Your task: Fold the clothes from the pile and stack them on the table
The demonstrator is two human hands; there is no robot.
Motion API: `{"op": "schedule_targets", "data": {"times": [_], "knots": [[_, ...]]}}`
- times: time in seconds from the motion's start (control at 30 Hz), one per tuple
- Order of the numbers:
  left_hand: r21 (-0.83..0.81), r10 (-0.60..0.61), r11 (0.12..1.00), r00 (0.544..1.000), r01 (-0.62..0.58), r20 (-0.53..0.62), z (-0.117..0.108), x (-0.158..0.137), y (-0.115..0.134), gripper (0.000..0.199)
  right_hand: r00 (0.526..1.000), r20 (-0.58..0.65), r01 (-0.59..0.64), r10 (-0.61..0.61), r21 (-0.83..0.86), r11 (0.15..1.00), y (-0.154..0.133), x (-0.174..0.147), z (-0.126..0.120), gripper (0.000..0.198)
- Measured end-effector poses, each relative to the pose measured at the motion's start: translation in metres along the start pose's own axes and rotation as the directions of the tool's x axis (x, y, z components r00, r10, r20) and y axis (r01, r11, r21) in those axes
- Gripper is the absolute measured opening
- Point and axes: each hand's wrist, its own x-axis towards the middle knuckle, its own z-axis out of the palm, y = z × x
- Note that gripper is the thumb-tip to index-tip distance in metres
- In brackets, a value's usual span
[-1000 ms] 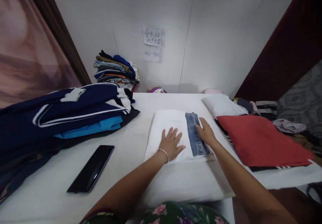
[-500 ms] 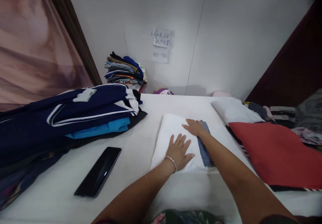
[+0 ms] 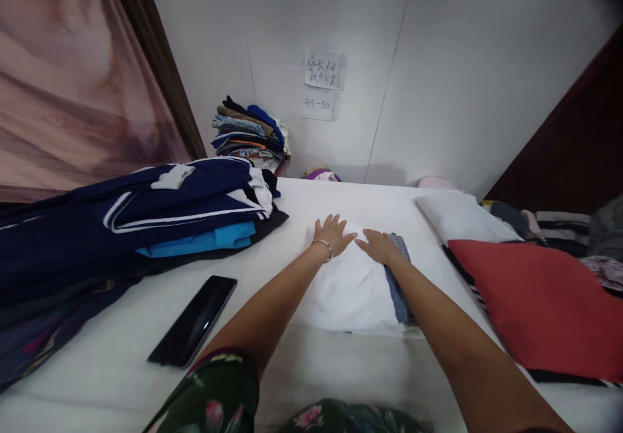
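Note:
A folded white garment (image 3: 348,296) lies flat on the white table in front of me. Along its right side shows a strip of blue denim (image 3: 398,293), partly covered by my right forearm. My left hand (image 3: 331,233), with a bracelet at the wrist, rests on the far left part of the white cloth, fingers spread. Close beside it, my right hand (image 3: 378,246) lies flat on the far right part, next to the denim. Neither hand grips anything.
Dark blue garments with white stripes (image 3: 195,202) are heaped on the left, near a black phone (image 3: 195,319). To the right lie a red garment (image 3: 530,303) and a white cloth (image 3: 462,215). A stack of folded clothes (image 3: 250,134) stands by the wall, which bears paper notes (image 3: 324,86).
My left hand has slid away from me across the white garment to its far edge. My right hand has stayed nearly in place. The whole view has shifted slightly.

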Motion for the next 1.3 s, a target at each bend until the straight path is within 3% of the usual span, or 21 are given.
{"op": "schedule_targets", "data": {"times": [0.13,0.37,0.5,0.6,0.73,1.0,1.17,1.3], "knots": [[-0.013,-0.135,0.990,0.979,0.138,0.152,0.022,0.022,-0.012,0.072,1.000,-0.012,-0.012,0.012,-0.016,1.000,-0.002,-0.002,-0.001,0.064],[0.007,-0.142,0.990,0.977,0.143,0.156,0.033,0.022,-0.016,0.073,1.000,0.017,-0.012,0.012,-0.003,1.000,-0.011,-0.006,-0.016,0.062],[0.024,-0.143,0.990,0.978,0.141,0.155,0.034,0.024,-0.016,0.074,0.998,0.001,-0.058,0.058,0.012,0.998,0.000,-0.021,-0.027,0.060],[0.032,-0.138,0.990,0.978,0.135,0.155,0.036,0.026,-0.018,0.073,0.989,-0.071,-0.123,0.129,0.088,0.989,0.023,-0.041,-0.018,0.065],[0.044,-0.123,0.992,0.983,0.118,0.136,0.037,0.027,-0.019,0.073,0.983,-0.084,-0.126,0.160,0.318,0.940,0.049,-0.059,0.007,0.071],[0.036,-0.117,0.993,0.986,0.113,0.118,0.032,0.026,-0.018,0.072,0.978,-0.131,-0.077,0.161,0.493,0.867,0.059,-0.059,0.016,0.072],[0.036,-0.081,0.996,0.996,0.079,0.046,0.019,0.004,-0.001,0.074,0.976,-0.136,-0.083,0.169,0.484,0.871,0.062,-0.059,0.018,0.072],[0.077,0.115,0.990,0.993,-0.116,0.019,0.030,-0.035,0.019,0.078,0.976,-0.143,-0.081,0.165,0.467,0.881,0.063,-0.059,0.021,0.072]]}}
